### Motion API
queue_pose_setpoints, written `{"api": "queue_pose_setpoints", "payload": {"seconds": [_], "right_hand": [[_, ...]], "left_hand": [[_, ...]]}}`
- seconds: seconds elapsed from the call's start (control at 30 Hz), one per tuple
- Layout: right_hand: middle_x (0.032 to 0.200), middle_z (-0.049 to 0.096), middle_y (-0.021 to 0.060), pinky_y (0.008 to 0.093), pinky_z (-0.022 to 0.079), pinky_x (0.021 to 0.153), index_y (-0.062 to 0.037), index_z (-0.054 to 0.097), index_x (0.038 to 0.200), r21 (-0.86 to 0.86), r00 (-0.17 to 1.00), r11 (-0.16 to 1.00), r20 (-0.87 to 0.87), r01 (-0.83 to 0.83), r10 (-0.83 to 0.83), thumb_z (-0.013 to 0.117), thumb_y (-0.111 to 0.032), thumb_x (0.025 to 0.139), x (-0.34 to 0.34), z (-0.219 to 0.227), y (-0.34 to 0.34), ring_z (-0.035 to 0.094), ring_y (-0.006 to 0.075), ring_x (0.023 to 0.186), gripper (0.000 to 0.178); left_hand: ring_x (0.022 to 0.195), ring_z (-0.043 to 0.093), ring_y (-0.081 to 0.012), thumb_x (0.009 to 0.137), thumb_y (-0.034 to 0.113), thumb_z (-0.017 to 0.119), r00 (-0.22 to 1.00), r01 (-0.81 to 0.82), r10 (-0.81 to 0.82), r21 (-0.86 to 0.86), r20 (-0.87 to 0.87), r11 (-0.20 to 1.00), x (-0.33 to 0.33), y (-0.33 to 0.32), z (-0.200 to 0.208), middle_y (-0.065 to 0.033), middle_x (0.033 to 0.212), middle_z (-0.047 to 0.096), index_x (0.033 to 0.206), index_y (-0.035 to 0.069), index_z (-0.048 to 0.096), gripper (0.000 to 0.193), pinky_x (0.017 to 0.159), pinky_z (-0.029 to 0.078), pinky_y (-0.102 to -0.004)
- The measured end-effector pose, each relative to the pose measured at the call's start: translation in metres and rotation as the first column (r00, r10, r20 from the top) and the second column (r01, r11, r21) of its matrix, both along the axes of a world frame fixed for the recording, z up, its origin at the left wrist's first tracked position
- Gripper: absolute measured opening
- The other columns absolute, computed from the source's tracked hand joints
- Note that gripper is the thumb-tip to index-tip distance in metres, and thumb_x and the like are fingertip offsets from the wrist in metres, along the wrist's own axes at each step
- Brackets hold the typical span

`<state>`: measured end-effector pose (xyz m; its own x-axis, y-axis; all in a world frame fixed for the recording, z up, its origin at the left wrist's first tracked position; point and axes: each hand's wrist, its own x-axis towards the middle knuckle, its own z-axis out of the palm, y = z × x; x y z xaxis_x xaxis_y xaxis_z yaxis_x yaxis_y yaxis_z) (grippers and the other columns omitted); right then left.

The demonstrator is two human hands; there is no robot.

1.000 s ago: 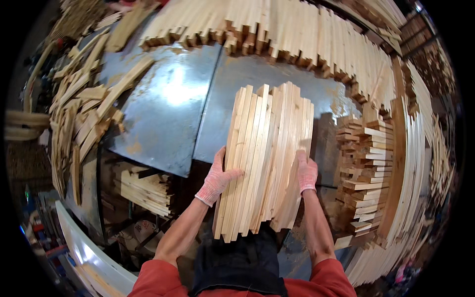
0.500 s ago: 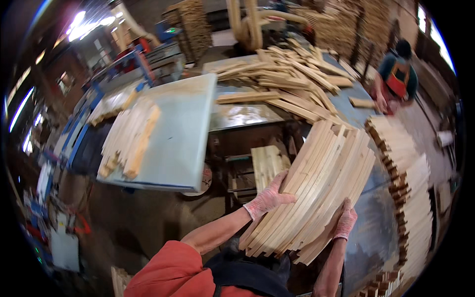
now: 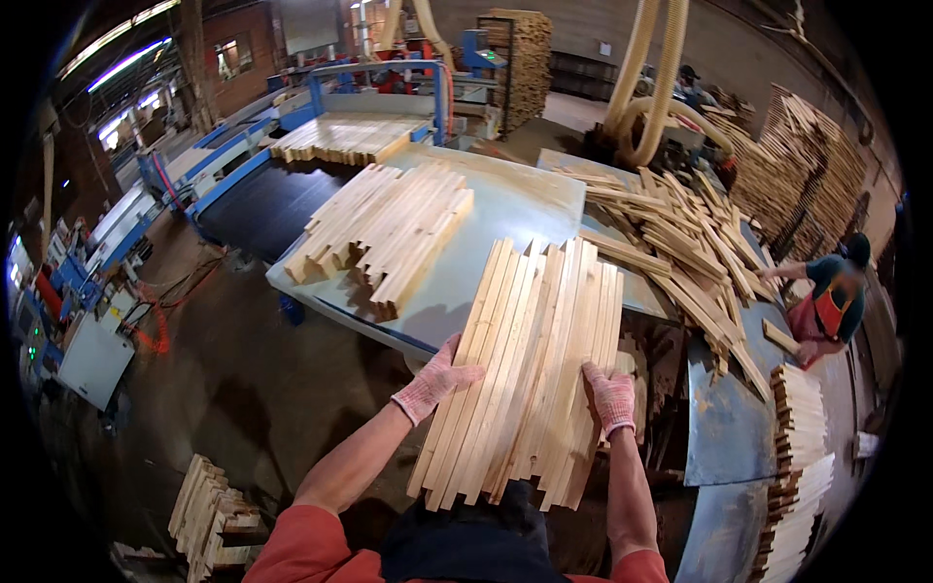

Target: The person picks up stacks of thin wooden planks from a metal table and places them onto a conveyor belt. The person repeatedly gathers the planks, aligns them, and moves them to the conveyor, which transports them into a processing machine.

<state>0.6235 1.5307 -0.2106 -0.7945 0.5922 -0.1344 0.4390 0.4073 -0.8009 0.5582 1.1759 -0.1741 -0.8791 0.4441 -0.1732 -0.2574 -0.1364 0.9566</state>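
From the head camera, looking down in a wood workshop: two hands in pinkish knit gloves grip a wide bundle of pale wooden sticks [image 3: 525, 360]. The left hand [image 3: 434, 381] clasps its left side, thumb over the top; the right hand [image 3: 612, 396] clasps its right side. The bundle is in front of the wearer's dark apron [image 3: 466, 549], sticks side by side with uneven ends. Beyond it, a pale desk [image 3: 525, 189] carries another row of sticks [image 3: 394, 228]. To the right are a jumbled heap of wood strips [image 3: 680, 243] and a co-worker [image 3: 826, 306] in a red apron.
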Motion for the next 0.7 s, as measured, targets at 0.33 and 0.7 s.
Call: {"api": "queue_pose_setpoints", "payload": {"seconds": [0.33,0.7], "right_hand": [[0.101,0.076,0.0297,0.0484,0.057,0.09,0.0077,0.076,0.1,0.14,0.967,0.981,0.232,-0.136,0.101,0.076,-0.067,0.087,-0.112,0.022,-0.065,0.075,0.0429,0.1,0.075],[0.102,0.076,0.0321,0.0487,0.057,0.09,0.0111,0.075,0.105,0.235,0.992,0.972,0.115,0.023,-0.052,0.074,-0.073,0.085,-0.268,-0.02,-0.008,0.075,0.0437,0.102,0.086]], "left_hand": [[0.111,0.066,-0.0169,0.089,0.023,0.086,0.99,-0.033,0.06,-0.204,0.13,0.978,-0.103,-0.044,-0.035,-0.0124,0.128,0.066,0.155,-0.006,0.036,0.088,0.1,0.054,-0.031],[0.147,0.047,-0.042,0.081,0.057,0.084,0.96,-0.033,-0.239,-0.907,-0.145,0.419,-0.33,0.042,-0.013,-0.0287,0.16,0.046,0.161,-0.003,0.037,0.11,0.123,0.04,-0.0478]]}}
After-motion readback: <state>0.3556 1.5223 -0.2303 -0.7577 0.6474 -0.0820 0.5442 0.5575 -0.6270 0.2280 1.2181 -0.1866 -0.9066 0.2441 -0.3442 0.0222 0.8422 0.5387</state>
